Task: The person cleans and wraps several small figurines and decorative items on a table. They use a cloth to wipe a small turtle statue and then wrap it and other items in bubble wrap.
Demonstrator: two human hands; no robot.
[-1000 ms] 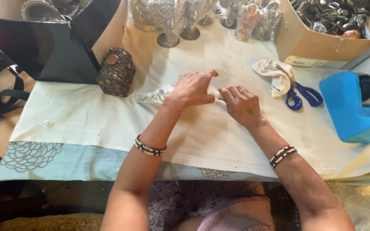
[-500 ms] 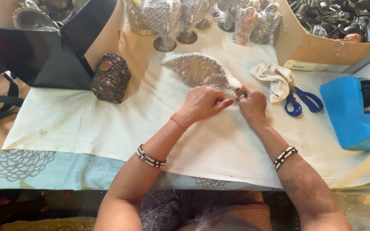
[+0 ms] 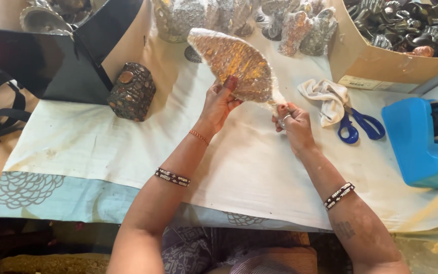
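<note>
Left hand (image 3: 220, 104) and right hand (image 3: 291, 123) grip a bubble-wrapped leaf-shaped dish (image 3: 233, 63) above the tabletop (image 3: 249, 167); slippery wrap could let it drop.

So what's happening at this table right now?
A person sits at a cloth-covered table holding up a leaf-shaped golden piece wrapped in bubble wrap. The left hand supports its wide part, while the right hand pinches the narrow wrapped end. Beside them lie a white rag, blue scissors and a blue tape dispenser. More wrapped pieces stand behind.
</note>
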